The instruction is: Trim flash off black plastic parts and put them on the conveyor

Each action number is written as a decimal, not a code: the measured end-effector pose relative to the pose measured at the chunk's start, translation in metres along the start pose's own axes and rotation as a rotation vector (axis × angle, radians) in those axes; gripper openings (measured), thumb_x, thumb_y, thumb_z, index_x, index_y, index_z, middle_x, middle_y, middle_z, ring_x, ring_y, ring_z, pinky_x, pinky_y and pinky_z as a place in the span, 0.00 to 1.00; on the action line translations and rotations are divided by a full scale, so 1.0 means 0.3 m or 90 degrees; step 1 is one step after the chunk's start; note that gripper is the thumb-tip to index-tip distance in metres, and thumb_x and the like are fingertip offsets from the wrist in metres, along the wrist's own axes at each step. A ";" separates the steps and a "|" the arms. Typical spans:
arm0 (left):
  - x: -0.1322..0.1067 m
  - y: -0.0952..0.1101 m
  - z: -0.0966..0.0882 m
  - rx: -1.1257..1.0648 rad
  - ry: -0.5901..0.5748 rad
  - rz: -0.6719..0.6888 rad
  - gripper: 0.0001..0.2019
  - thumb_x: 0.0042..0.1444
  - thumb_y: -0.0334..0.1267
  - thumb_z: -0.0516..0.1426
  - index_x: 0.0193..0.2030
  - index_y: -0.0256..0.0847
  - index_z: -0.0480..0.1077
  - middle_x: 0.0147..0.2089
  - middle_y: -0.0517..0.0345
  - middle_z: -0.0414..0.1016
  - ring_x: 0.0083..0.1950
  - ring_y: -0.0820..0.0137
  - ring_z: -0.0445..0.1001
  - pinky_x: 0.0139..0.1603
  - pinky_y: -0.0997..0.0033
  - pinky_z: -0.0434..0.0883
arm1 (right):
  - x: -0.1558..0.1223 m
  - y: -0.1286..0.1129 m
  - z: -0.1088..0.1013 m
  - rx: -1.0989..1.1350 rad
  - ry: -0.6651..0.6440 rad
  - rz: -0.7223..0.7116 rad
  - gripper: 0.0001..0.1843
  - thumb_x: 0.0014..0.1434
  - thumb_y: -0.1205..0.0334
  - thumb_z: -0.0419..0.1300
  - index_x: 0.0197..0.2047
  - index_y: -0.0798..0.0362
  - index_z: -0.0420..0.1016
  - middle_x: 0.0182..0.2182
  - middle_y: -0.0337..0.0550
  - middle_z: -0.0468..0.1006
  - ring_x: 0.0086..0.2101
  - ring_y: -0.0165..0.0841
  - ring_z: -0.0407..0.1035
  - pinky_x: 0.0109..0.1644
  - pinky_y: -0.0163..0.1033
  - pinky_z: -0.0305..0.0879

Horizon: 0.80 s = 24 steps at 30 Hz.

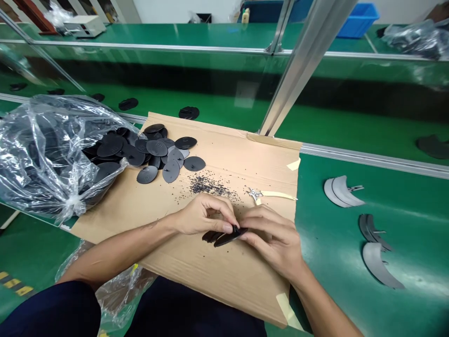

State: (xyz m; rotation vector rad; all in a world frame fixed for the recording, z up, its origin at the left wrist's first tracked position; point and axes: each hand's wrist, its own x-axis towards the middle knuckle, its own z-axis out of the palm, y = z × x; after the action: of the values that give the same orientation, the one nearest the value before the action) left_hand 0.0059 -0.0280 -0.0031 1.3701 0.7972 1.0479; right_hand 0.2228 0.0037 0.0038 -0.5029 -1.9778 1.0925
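Note:
My left hand (pixel 205 216) and my right hand (pixel 271 234) meet over a cardboard sheet (pixel 245 271), both pinched on a small stack of black oval plastic discs (pixel 224 236) held edge-on between the fingertips. A heap of the same black oval discs (pixel 157 152) spills from a clear plastic bag (pixel 45 150) at the left. A patch of dark plastic shavings (pixel 208 187) lies on the cardboard just beyond my hands. A small silver metal piece (pixel 253 193) rests beside a strip of tape (pixel 278 195).
Grey curved blade-like parts (pixel 342 192) (pixel 373 227) (pixel 380 264) lie on the green bench (pixel 351 290) at the right. A slanted aluminium post (pixel 301 65) rises behind the cardboard. Loose black discs (pixel 188 113) sit on the conveyor. A blue bin (pixel 358 18) stands far back.

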 end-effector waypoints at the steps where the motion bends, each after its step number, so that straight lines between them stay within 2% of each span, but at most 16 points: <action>1: -0.001 0.003 0.000 -0.006 -0.010 -0.003 0.13 0.55 0.46 0.67 0.34 0.37 0.81 0.32 0.52 0.78 0.35 0.72 0.76 0.39 0.72 0.74 | 0.001 0.000 -0.001 -0.001 -0.009 -0.016 0.03 0.65 0.65 0.66 0.43 0.50 0.80 0.36 0.44 0.80 0.36 0.35 0.75 0.40 0.43 0.75; 4: -0.002 0.009 -0.001 -0.014 -0.041 -0.001 0.12 0.55 0.44 0.67 0.31 0.36 0.79 0.31 0.52 0.78 0.34 0.73 0.75 0.39 0.72 0.73 | 0.003 -0.002 -0.002 -0.010 -0.038 -0.038 0.02 0.66 0.67 0.65 0.42 0.52 0.80 0.34 0.44 0.79 0.34 0.34 0.75 0.37 0.41 0.74; 7: -0.003 0.010 -0.001 -0.007 -0.042 0.000 0.11 0.57 0.43 0.67 0.32 0.35 0.78 0.32 0.52 0.77 0.35 0.73 0.75 0.40 0.72 0.72 | 0.002 -0.005 0.001 -0.031 -0.039 -0.049 0.02 0.66 0.66 0.65 0.42 0.52 0.80 0.33 0.43 0.79 0.33 0.33 0.75 0.35 0.40 0.74; 9: -0.001 0.010 -0.004 -0.006 -0.030 -0.017 0.16 0.59 0.50 0.63 0.36 0.36 0.78 0.35 0.51 0.78 0.38 0.71 0.76 0.42 0.71 0.72 | 0.000 -0.005 0.006 -0.063 0.001 -0.048 0.02 0.65 0.66 0.66 0.41 0.51 0.80 0.33 0.43 0.79 0.33 0.33 0.75 0.35 0.41 0.75; 11: 0.002 0.010 -0.006 -0.028 -0.033 -0.039 0.28 0.61 0.63 0.54 0.43 0.37 0.79 0.42 0.47 0.79 0.43 0.67 0.77 0.46 0.66 0.73 | -0.001 -0.005 0.008 -0.101 0.058 -0.031 0.02 0.64 0.67 0.66 0.40 0.51 0.80 0.33 0.43 0.79 0.32 0.33 0.75 0.36 0.41 0.74; 13: 0.004 0.009 -0.004 -0.027 -0.036 -0.038 0.33 0.59 0.68 0.52 0.50 0.39 0.77 0.49 0.45 0.79 0.50 0.62 0.77 0.51 0.62 0.74 | 0.002 -0.004 -0.001 -0.124 0.079 -0.017 0.02 0.65 0.67 0.66 0.39 0.51 0.79 0.34 0.43 0.79 0.32 0.33 0.75 0.36 0.41 0.73; 15: 0.004 0.008 0.003 0.031 -0.011 -0.011 0.26 0.58 0.60 0.60 0.51 0.40 0.77 0.49 0.47 0.79 0.51 0.63 0.77 0.53 0.62 0.74 | 0.012 -0.002 -0.025 -0.140 0.033 -0.005 0.01 0.66 0.64 0.65 0.42 0.50 0.78 0.36 0.44 0.80 0.35 0.35 0.75 0.40 0.43 0.73; 16: 0.003 0.006 0.007 0.070 0.012 0.005 0.20 0.58 0.53 0.64 0.50 0.40 0.78 0.47 0.48 0.80 0.49 0.65 0.77 0.52 0.64 0.74 | 0.018 0.001 -0.043 -0.156 -0.003 0.004 0.05 0.67 0.60 0.65 0.44 0.50 0.78 0.39 0.45 0.80 0.38 0.36 0.75 0.43 0.44 0.73; 18: 0.002 0.001 0.014 0.127 0.056 0.030 0.13 0.58 0.43 0.65 0.47 0.40 0.79 0.44 0.50 0.80 0.45 0.67 0.78 0.49 0.66 0.75 | 0.026 0.014 -0.083 -0.228 -0.058 0.027 0.14 0.65 0.51 0.66 0.50 0.49 0.76 0.45 0.48 0.79 0.45 0.41 0.74 0.49 0.50 0.71; 21: 0.003 -0.005 0.012 0.142 0.110 0.054 0.11 0.58 0.39 0.65 0.47 0.39 0.79 0.45 0.50 0.81 0.47 0.67 0.79 0.51 0.65 0.76 | 0.024 0.054 -0.130 -0.439 -0.068 0.072 0.26 0.60 0.44 0.68 0.55 0.49 0.73 0.52 0.53 0.74 0.53 0.51 0.67 0.53 0.57 0.68; 24: 0.006 -0.011 0.003 0.132 0.129 0.067 0.11 0.58 0.38 0.65 0.47 0.39 0.79 0.46 0.49 0.81 0.48 0.67 0.79 0.52 0.64 0.77 | 0.007 0.101 -0.141 -0.598 -0.080 0.115 0.28 0.60 0.46 0.68 0.57 0.52 0.72 0.50 0.57 0.73 0.51 0.55 0.66 0.49 0.57 0.68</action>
State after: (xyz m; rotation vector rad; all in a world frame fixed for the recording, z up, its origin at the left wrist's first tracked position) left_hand 0.0077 -0.0263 -0.0061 1.5093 1.0150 1.2266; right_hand 0.2544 0.0436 -0.0078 -1.1291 -2.5279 0.2157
